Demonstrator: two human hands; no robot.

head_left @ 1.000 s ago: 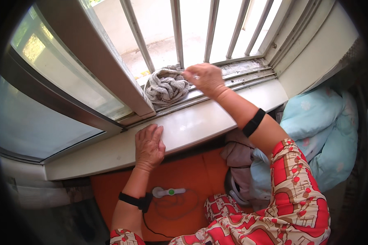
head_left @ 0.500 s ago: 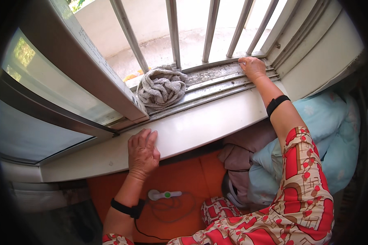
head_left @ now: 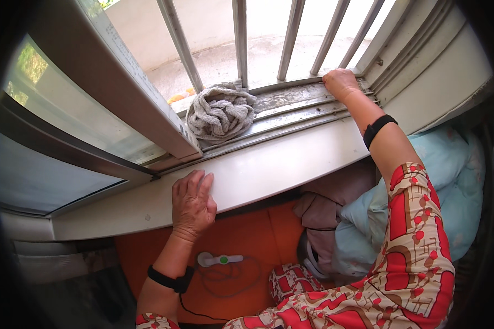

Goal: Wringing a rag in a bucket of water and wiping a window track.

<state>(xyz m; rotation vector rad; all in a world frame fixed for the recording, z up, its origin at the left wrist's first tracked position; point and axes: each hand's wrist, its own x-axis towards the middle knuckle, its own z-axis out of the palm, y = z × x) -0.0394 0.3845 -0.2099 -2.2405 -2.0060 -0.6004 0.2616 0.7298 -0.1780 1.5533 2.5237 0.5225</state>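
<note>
My left hand (head_left: 195, 200) rests on the front edge of the white windowsill (head_left: 269, 167), its fingers laid loosely on top and holding nothing. Reaching to the far right, my right hand (head_left: 341, 83) is at the dirty metal window track (head_left: 302, 107), close to the foot of the bars. Its fingers are curled closed; what is in them, if anything, is hidden. A crumpled grey cloth (head_left: 220, 112) lies bunched on the track at the left, against the sliding window frame (head_left: 170, 129), apart from both hands.
Upright metal bars (head_left: 289, 41) stand beyond the track. Below the sill are an orange surface (head_left: 258, 233) with a white corded device (head_left: 219, 260), a brownish cloth (head_left: 326, 205) and a light blue quilt (head_left: 450, 181) at the right. A window pane (head_left: 88, 104) fills the left.
My right hand has shifted slightly farther along the track and its fingers look more curled. The view has moved a little. My left hand and the grey cloth stay in place.
</note>
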